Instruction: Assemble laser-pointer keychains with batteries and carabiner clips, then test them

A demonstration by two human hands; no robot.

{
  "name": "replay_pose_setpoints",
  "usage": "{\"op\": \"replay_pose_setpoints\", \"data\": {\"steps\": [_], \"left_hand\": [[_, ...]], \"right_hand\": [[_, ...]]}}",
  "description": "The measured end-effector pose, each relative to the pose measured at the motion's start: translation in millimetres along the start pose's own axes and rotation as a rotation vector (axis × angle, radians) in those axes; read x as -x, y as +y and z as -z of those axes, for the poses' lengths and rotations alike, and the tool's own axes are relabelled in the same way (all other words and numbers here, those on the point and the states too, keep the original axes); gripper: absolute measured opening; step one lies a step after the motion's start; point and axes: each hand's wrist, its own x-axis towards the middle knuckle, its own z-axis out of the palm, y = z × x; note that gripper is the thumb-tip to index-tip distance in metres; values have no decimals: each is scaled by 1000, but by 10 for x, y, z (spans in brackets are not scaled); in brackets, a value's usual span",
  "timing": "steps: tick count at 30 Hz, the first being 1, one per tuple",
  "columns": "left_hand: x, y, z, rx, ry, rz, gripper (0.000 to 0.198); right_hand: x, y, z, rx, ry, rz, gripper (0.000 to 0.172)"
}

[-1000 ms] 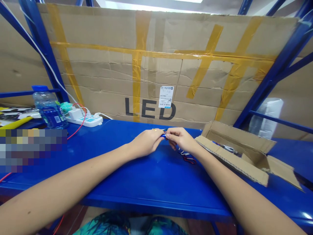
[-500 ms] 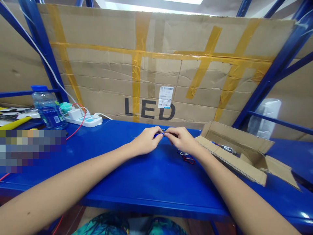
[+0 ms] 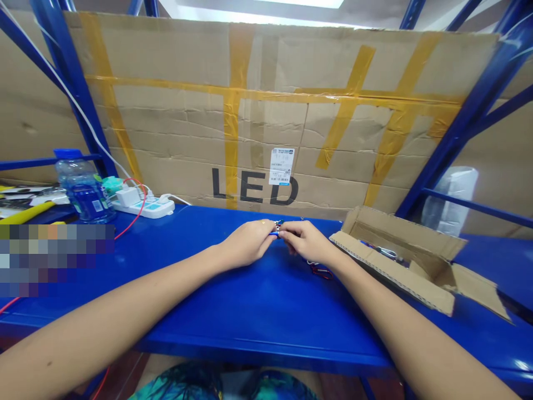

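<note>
The left hand (image 3: 247, 243) and right hand (image 3: 306, 242) are together at centre frame, fingertips meeting, and both pinch a small blue metal clip (image 3: 274, 233); its exact form is too small to determine. The clip is held just above the blue steel workbench (image 3: 258, 311), and contact between the clip and the bench cannot be confirmed. In the head view, a small tangle of carabiner-style clips (image 3: 321, 271), one red, lies on the bench just below and right of the right hand. To the right, an open corrugated cardboard box (image 3: 395, 271) stands on the bench with its flaps spread, and a metal item with blue parts (image 3: 385, 253) lies inside. At the upper centre, a taped cardboard sheet (image 3: 254, 133) printed "LED" stands behind the bench, between blue rack uprights. Toward the left, a white power strip (image 3: 144, 207) holds a white plug adapter (image 3: 127, 196), with a red cable (image 3: 131, 228) running beside it. A blue-capped water bottle (image 3: 83, 189) stands just left of the strip. At far left, papers and a yellow-handled item (image 3: 27, 213) lie near a pixelated patch (image 3: 54, 260), whose content cannot be determined.
</note>
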Motion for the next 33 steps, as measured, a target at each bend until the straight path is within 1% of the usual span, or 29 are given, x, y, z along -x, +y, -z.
{"op": "replay_pose_setpoints", "data": {"steps": [4, 7, 9, 11, 13, 17, 19, 21, 23, 25, 28, 33], "left_hand": [[2, 15, 19, -46, 59, -66, 12], [4, -3, 17, -32, 115, -113, 15], [3, -12, 21, 2, 141, -126, 18], [-1, -7, 36, 44, 158, -105, 13], [-12, 10, 53, 89, 164, -58, 9], [-50, 31, 51, 153, 148, -19, 21], [-62, 20, 35, 152, 114, -6, 25], [-59, 4, 23, 127, 59, 23, 24], [-44, -6, 21, 83, 3, 48, 23], [-25, -4, 24, 41, -20, 51, 22], [-5, 11, 23, 20, 6, 16, 19], [5, 20, 13, 12, 75, -65, 13]], "right_hand": [[-3, 1, 5, -165, -22, -63, 31], [-8, 0, 0, -315, -52, -81, 31], [-11, -3, -1, -345, -55, -81, 31], [-11, -9, 8, -293, -35, -71, 30], [-9, -17, 28, -190, -1, -53, 29], [-4, -38, 71, 47, 86, 21, 28], [-4, -52, 73, 135, 89, 52, 28], [-4, -63, 60, 158, 68, 55, 29], [-4, -64, 42, 103, 47, 19, 30], [-2, -52, 29, -7, 21, -48, 31], [-2, -14, 25, -206, -27, -118, 27], [-21, 40, 24, -424, -59, -147, 25]]}}
